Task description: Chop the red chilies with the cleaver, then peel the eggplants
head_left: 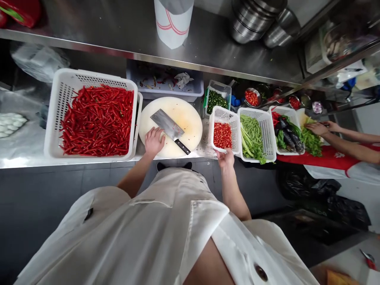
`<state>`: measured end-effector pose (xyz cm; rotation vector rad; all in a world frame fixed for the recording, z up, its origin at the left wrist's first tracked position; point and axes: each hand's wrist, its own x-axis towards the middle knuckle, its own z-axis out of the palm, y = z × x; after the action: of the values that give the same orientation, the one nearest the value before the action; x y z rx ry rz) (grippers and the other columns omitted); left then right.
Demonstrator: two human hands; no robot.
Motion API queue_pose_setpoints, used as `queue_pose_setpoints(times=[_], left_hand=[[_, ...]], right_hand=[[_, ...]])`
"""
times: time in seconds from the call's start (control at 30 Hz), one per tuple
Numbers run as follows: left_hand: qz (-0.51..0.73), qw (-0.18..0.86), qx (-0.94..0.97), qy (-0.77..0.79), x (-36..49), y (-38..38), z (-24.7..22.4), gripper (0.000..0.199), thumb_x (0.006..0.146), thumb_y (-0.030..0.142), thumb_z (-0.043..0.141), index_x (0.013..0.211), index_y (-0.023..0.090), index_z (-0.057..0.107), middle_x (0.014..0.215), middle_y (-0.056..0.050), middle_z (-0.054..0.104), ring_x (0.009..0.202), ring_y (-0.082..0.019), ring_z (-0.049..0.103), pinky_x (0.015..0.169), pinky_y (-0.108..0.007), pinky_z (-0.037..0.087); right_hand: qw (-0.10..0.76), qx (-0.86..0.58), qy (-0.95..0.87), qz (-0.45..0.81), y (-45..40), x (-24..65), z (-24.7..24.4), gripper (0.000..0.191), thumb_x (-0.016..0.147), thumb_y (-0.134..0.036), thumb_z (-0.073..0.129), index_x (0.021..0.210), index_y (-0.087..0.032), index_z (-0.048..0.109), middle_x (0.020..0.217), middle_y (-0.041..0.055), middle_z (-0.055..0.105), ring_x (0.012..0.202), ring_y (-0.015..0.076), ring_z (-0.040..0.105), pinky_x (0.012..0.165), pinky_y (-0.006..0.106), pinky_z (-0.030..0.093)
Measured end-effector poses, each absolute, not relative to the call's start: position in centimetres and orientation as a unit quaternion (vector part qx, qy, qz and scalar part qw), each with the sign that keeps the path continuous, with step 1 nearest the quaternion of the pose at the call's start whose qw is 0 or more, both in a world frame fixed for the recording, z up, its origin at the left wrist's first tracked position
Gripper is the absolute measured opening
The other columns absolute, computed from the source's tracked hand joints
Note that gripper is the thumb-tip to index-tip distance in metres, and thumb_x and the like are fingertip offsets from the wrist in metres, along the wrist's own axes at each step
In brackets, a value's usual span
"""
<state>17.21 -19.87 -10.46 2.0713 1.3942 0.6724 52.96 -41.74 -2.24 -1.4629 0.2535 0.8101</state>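
Note:
My left hand [154, 141] lies on the round white cutting board [190, 114], fingers stretched out beside the cleaver. The cleaver [168, 124] rests flat across the board, its black handle toward the near right edge and bits of red chili on its blade. My right hand [225, 158] grips the near edge of a small white basket [233, 138]. Chopped red chili [222, 135] fills the bottom of that basket. Left of the board stands a large white basket [51, 118] heaped with whole red chilies [97, 120].
Right of my basket are a basket of green vegetables [252, 134] and one with eggplants [286, 132]. A co-worker's hands [317, 128] touch leafy greens there. Behind the board sit a grey tray [166, 93] and a tub of chopped green chili [216, 101]. A steel shelf [118, 31] overhangs the back.

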Motion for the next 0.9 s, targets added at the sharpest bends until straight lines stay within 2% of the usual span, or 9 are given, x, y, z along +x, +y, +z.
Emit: queue_pose_setpoints(times=[0.17, 0.33, 0.47, 0.67, 0.8, 0.9], left_hand=[[0.25, 0.252, 0.776, 0.521, 17.2, -19.9, -10.4, 0.044, 0.108, 0.042, 0.055, 0.147, 0.025, 0.069, 0.16, -0.012, 0.063, 0.163, -0.035, 0.041, 0.135, -0.058, 0.028], [0.234, 0.206, 0.797, 0.518, 17.0, -19.8, -10.6, 0.046, 0.111, 0.044, 0.05, 0.148, 0.025, 0.069, 0.159, -0.012, 0.064, 0.162, -0.035, 0.044, 0.133, -0.055, 0.031], [0.22, 0.19, 0.801, 0.523, 16.9, -19.7, -10.9, 0.047, 0.111, 0.045, 0.048, 0.148, 0.025, 0.07, 0.159, -0.012, 0.065, 0.161, -0.035, 0.045, 0.132, -0.054, 0.032], [0.224, 0.183, 0.802, 0.523, 16.9, -19.8, -11.1, 0.046, 0.111, 0.044, 0.049, 0.149, 0.025, 0.069, 0.16, -0.012, 0.063, 0.162, -0.033, 0.044, 0.133, -0.052, 0.03], [0.214, 0.177, 0.801, 0.53, 16.9, -19.7, -11.1, 0.046, 0.111, 0.044, 0.05, 0.149, 0.026, 0.069, 0.158, -0.012, 0.065, 0.161, -0.034, 0.045, 0.132, -0.052, 0.031], [0.214, 0.178, 0.799, 0.533, 16.9, -19.6, -11.1, 0.047, 0.11, 0.044, 0.051, 0.15, 0.026, 0.069, 0.16, -0.012, 0.063, 0.161, -0.034, 0.044, 0.133, -0.053, 0.029]], right_hand=[[0.672, -0.635, 0.157, 0.346, -41.9, 53.2, -2.1, 0.022, 0.082, -0.016, 0.068, 0.103, -0.022, 0.068, 0.09, 0.0013, 0.081, 0.084, 0.018, 0.081, 0.082, 0.031, 0.072], [0.685, -0.614, 0.175, 0.352, -41.0, 54.1, -2.5, 0.021, 0.085, -0.014, 0.066, 0.105, -0.021, 0.068, 0.088, -0.0006, 0.081, 0.081, 0.0175, 0.081, 0.083, 0.035, 0.073], [0.678, -0.621, 0.172, 0.354, -41.9, 54.3, -2.4, 0.022, 0.081, -0.014, 0.072, 0.103, -0.02, 0.07, 0.084, -0.0013, 0.081, 0.071, 0.016, 0.079, 0.068, 0.026, 0.07], [0.683, -0.618, 0.142, 0.362, -41.8, 54.6, -2.3, 0.019, 0.082, -0.019, 0.077, 0.098, -0.022, 0.068, 0.08, -0.0022, 0.08, 0.075, 0.0176, 0.08, 0.074, 0.029, 0.071], [0.665, -0.636, 0.13, 0.37, -43.8, 54.9, -2.7, 0.025, 0.077, -0.019, 0.079, 0.1, -0.02, 0.07, 0.081, -0.0012, 0.081, 0.069, 0.0177, 0.078, 0.061, 0.024, 0.068], [0.656, -0.637, 0.151, 0.376, -43.8, 55.2, -3.1, 0.022, 0.077, -0.018, 0.075, 0.099, -0.02, 0.07, 0.08, -0.0023, 0.08, 0.065, 0.0156, 0.076, 0.056, 0.022, 0.065]])
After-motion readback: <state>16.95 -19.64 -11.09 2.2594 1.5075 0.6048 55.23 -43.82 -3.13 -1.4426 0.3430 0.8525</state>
